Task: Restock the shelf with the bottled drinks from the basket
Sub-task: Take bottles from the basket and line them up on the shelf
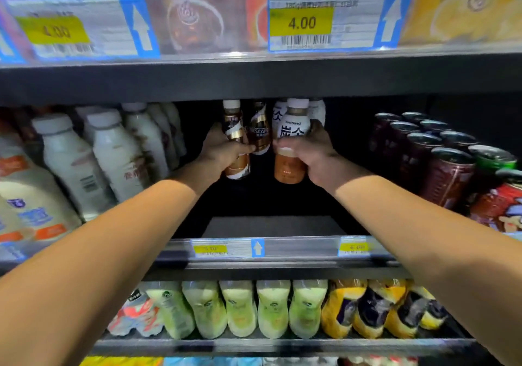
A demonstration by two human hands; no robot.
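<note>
Brown plastic coffee bottle with a white cap and a swirly gold-and-white label (236,165) sits in the left hand (223,152). The fingers are curled round its middle from the left, and the fingertips (250,148) reach the front of the label.

The right hand (309,151) has its own one, a clear plastic bottle of tan drink with a white cap and a white label with big black characters (292,128). The thumb lies across the front just under the label. The other fingers go round the far side, so I can't see how they sit.

Both bottles are upright and side by side, deep in the gap in the middle of the black middle shelf (268,225), with their caps nearly up at the shelf above. It's too dark back there to tell if their bases are actually on the shelf or a bit above it.

Just behind and between them is a dark brown bottle with a gold-and-white wrap (259,134). Two more white-labelled bottles (317,110) are tucked behind the right-hand one.

Left of the gap is a row of milky white bottles with white caps (118,151), and right of it dark red cans with shiny tops (449,173). The clear front rail (296,249) carries yellow price tags (209,249). One shelf down are pale green bottles (240,309) and yellow-and-purple ones (367,309). Up top there's a yellow 4.00 tag (302,22).
</note>
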